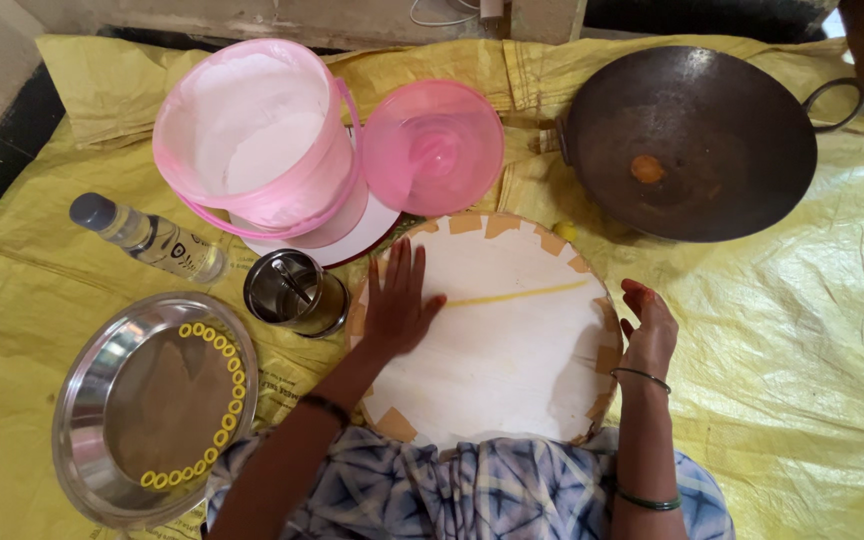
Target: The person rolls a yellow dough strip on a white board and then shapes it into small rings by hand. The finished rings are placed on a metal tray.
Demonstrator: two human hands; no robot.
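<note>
My left hand (399,298) lies flat, fingers spread, on the left part of a round white board (497,370) with tan patches along its rim. A thin yellow dough strand (517,294) runs across the board from my left fingertips toward the right. My right hand (647,325) rests at the board's right edge, fingers loosely curled and holding nothing, with reddish fingertips.
A steel plate (92,400) with several yellow dough rings sits at lower left. A steel cup (292,292), a clear bottle (147,237), a pink flour bucket (252,130) and its pink lid (434,147) stand behind. A dark wok (692,140) is at upper right. Yellow sheeting (802,350) covers the floor.
</note>
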